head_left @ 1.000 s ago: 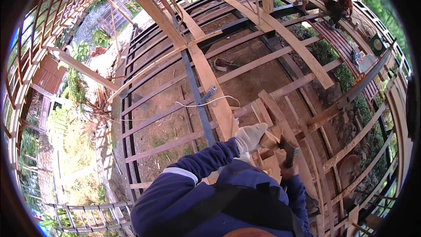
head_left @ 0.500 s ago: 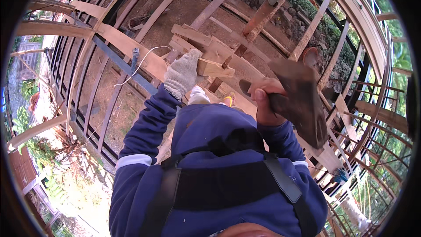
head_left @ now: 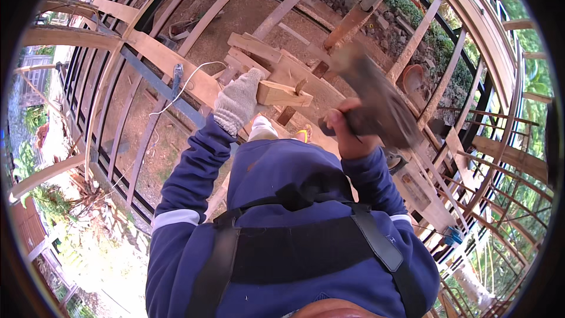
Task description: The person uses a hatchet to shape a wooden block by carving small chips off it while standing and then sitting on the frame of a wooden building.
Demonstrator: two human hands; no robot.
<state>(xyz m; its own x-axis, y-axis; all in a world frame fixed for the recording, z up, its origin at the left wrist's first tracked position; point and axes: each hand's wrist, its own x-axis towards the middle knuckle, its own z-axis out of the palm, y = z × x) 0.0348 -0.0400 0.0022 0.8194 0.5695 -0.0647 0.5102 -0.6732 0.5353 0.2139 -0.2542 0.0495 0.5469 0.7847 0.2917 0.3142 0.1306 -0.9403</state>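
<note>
My left hand (head_left: 238, 100), in a pale knit glove, grips a short squared wooden block (head_left: 281, 95) at its left end; a split piece juts from its upper side. My bare right hand (head_left: 353, 132) is wrapped round the handle of a broad, dark metal chopping tool (head_left: 382, 106), raised to the right of the block and blurred by motion; blade and block look apart. Beneath and behind the block lie rough boards and short offcuts (head_left: 253, 46). A foot in a yellow sandal (head_left: 303, 134) shows below it.
An open timber and metal joist frame spans above dirt (head_left: 144, 141) and rubble. A long plank (head_left: 156, 53), a white cord (head_left: 188, 85) and a small grey object (head_left: 176, 76) lie left. A rusty beam (head_left: 341, 32) runs upper right; stacked timber (head_left: 477, 23) lines the right side.
The view has tipped down toward my body. The tool rose from beside the block to above and right of it, and in the last half second swung slightly up and left. The block stayed held.
</note>
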